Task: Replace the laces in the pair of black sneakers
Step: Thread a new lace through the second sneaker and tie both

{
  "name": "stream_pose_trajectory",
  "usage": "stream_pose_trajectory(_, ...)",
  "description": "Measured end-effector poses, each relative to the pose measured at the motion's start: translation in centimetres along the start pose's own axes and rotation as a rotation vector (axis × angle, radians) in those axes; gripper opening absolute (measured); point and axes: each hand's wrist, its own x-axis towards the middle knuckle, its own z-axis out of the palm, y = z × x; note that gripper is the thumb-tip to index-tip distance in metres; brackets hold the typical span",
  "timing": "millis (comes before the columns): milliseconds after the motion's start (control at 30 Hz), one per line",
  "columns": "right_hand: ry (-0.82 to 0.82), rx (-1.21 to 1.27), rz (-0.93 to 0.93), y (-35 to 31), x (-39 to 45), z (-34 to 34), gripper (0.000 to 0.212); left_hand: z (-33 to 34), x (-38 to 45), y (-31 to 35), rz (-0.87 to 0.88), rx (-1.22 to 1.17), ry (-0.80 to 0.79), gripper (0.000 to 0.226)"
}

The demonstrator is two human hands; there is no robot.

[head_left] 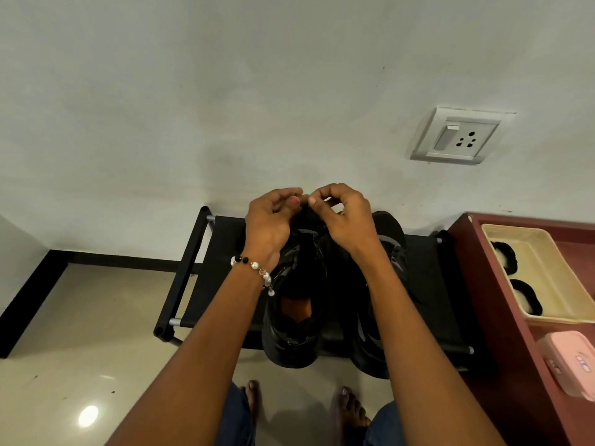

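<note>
- Pale plaster wall [225, 91] fills the upper view, beige glossy floor tile [80, 349] below, black skirting [96, 259] at the join.
- Black fabric shoe rack [212, 284] stands against the wall; both black sneakers sit on its top shelf, toes toward the wall, heels hanging over the near edge.
- Left sneaker [296, 320]: opening faces up, orange insole visible inside. No readable brand.
- Right sneaker [386, 252]: just beside the left one, mostly covered by the right forearm; grey stripes on its side, no legible logo.
- Left hand [270, 223]: above the toe end of the left sneaker, fingers curled in, thumb and fingertips pinched close together. Something dark sits between the two hands, probably lace, too dark to confirm.
- Right hand [344, 217]: fingers curled, tips meeting the left hand's tips, narrow pinch; what it holds, cannot tell.
- Bead bracelet [254, 268], white and black beads, on the left wrist.
- Bare feet [351, 410] and blue jeans hems at the bottom edge.
- White switch-and-socket plate [460, 136] on the wall, upper right; no writing readable.
- Maroon cabinet [502, 300] right of the rack; cream tray [547, 278] on it with two black-and-white fluffy items inside.
- Pink case [573, 362] near the tray; small print on it, illegible.
</note>
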Motion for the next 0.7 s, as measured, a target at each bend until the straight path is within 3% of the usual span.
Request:
stream_pose_trajectory(200,0.141,0.103,0.007,0.0,-0.1,0.4,0.009,0.4,0.1,0.6,-0.064,-0.091,-0.062,0.014)
stream_pose_trajectory(300,0.202,0.365,0.209,-0.5,-0.4,-0.1,0.028,0.4,0.4,1.3,-0.111,-0.101,-0.079,0.012)
stream_pose_trajectory(367,0.094,0.394,0.381,-0.4,-0.9,-0.8,0.043,0.5,0.7,2.4,-0.172,-0.151,-0.054,0.011)
stream_pose_trajectory(467,-0.245,0.211,0.548,0.6,-2.6,-0.2,0.074,0.7,1.5,4.9,-0.237,-0.221,-0.054,0.013)
stream_pose_trajectory(567,-0.314,-0.088,0.539,1.6,-3.6,2.2,0.103,1.3,1.7,7.5,-0.221,-0.159,-0.129,0.011)
stream_pose_trajectory(700,-0.262,-0.326,0.527,2.0,-4.6,3.7,0.088,1.6,1.8,10.3,-0.264,-0.155,-0.146,0.009)
